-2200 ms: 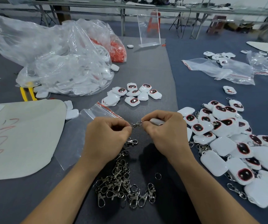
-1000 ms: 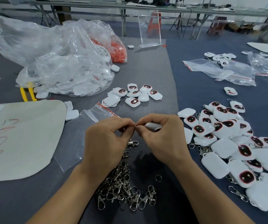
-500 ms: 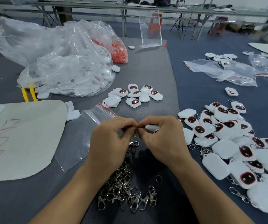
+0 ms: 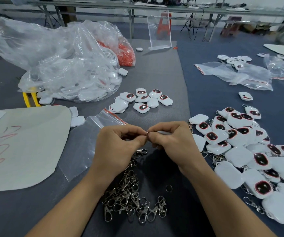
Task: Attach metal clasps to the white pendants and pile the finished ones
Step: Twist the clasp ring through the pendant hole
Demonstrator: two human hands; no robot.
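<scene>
— What holds what on the bench (image 4: 199, 96), biggest first?

— A big clear bag (image 4: 60, 69) slumps at the far left, stuffed with white pendant shells. Behind it leans a smaller bag (image 4: 126, 56) of orange-red bits. Over on the blue side two flat zip bags (image 4: 232, 76) overlap, with loose white pieces just beyond them. Another zip bag (image 4: 84, 146) lies flat just beside the left forearm, its red seal strip toward the middle.

— And the pendants?

— The finished pile (image 4: 240, 151) spreads at the right, with clasps trailing from it. A small cluster (image 4: 143, 100) sits mid-bench ahead of the hands. The heap of clasps (image 4: 132, 199) lies between the forearms, and a loose ring (image 4: 168, 188) is just to its right.

— The hands?

— They are over the heap, fingertips meeting. The left hand (image 4: 117, 147) has its fingers clamped on a clasp (image 4: 147, 133), only a glint of which shows. The right hand (image 4: 172, 142) has its fingers curled round a white pendant (image 4: 164, 133), mostly hidden.

— Edges and room?

— The grey mat (image 4: 156, 72) ends along a line from the clear stand (image 4: 159, 29) down past the right hand. Bare mat lies between the cluster and the stand. Bare blue lies between that edge and the zip bags. At the left, a pale sheet (image 4: 23, 146) crowds the near zip bag.
</scene>
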